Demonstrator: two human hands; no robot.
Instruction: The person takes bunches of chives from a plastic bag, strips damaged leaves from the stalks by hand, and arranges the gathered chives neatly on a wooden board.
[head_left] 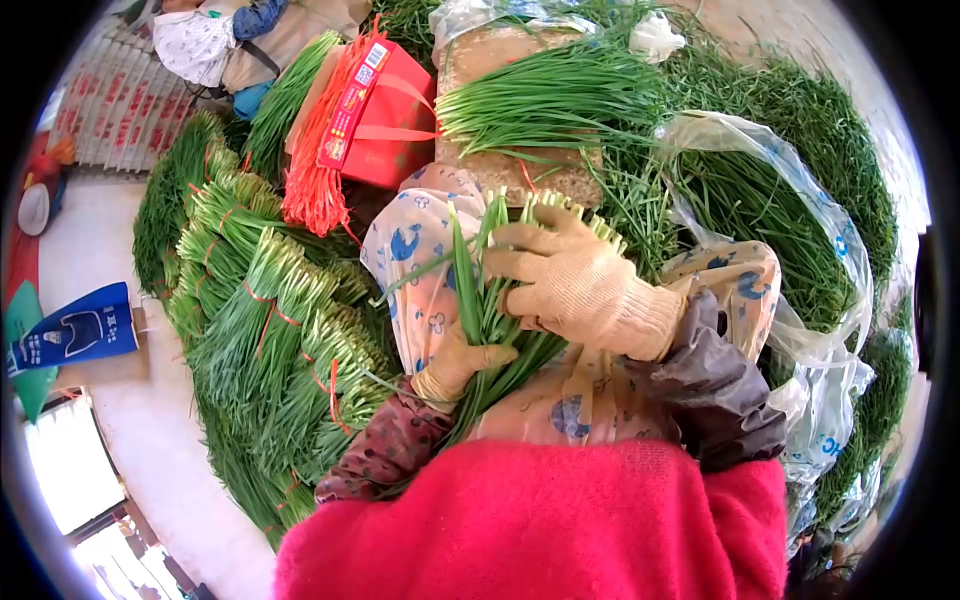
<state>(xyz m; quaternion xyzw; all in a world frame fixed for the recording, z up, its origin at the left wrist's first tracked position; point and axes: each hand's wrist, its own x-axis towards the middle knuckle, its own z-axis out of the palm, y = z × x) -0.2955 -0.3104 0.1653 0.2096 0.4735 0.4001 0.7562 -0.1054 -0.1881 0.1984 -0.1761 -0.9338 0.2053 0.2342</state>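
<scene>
Above my lap, my left hand (458, 366), in a tan glove, is wrapped round the lower part of a bunch of green leafy stalks (470, 290). My right hand (580, 282), gloved alike, lies over the bunch's upper part, its fingers curled onto the stalks. Pale cut ends stick out beyond the right fingers. Some broad leaves stand apart at the left of the bunch. A patterned apron (410, 250) covers my knees. Just ahead, a loose pile of green stalks (560, 95) lies on a worn block (490, 62).
Tied green bundles (280, 340) are heaped at the left. Behind them a red box (390, 125) has red ties (318, 185) beside it. Clear plastic bags (820, 190) and loose greens (760, 200) lie at the right. Another person (200, 45) is at the top left.
</scene>
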